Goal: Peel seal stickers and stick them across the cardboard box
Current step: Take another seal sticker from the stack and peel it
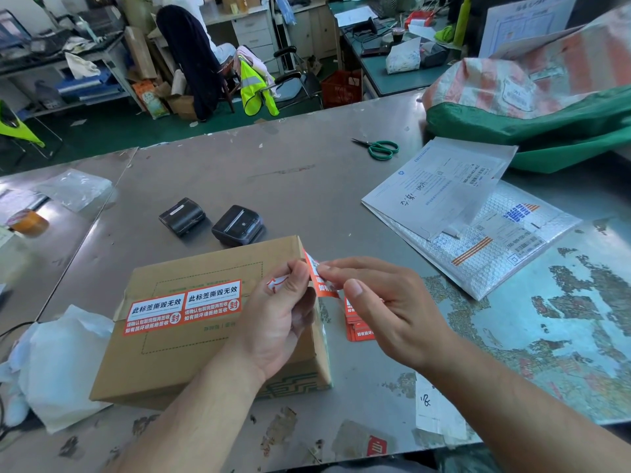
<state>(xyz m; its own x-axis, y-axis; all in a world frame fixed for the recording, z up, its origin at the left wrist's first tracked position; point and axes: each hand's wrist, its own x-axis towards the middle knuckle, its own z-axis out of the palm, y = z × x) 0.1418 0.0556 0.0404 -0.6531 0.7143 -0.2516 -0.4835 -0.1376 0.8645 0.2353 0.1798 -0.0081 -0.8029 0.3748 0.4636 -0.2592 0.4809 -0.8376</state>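
Head view: cardboard box (191,336) sits flat on the grey metal worktop (307,186), near its front edge. Two orange-and-white seal stickers (182,307) are stuck side by side on the box top, across the flap seam at the left. Readable headline on each: "此标签撕毁无效", with a round "封" mark; the smaller lines below are too fine to read fully.

Left hand (276,319) is over the box's right half, covering part of the top and right edge. Right hand (382,302) is just beside it, off the box's right side. Both sets of fingers pinch one orange sticker piece (321,285) between them, above the box's right edge; it is bent, and sticker cannot be told from backing.

A small stack of orange sticker sheets (358,327) lies on the worktop just right of the box, partly hidden by the right hand.

Around: two black handheld printers (211,221) behind the box, green-handled scissors (379,150) further back, bubble mailers with shipping labels and barcodes (471,220) to the right, handwriting on the top one illegible. A green and striped woven sack (532,107) at far right, crumpled white plastic (58,363) touching the box's left side, a tape roll (29,222) at far left.
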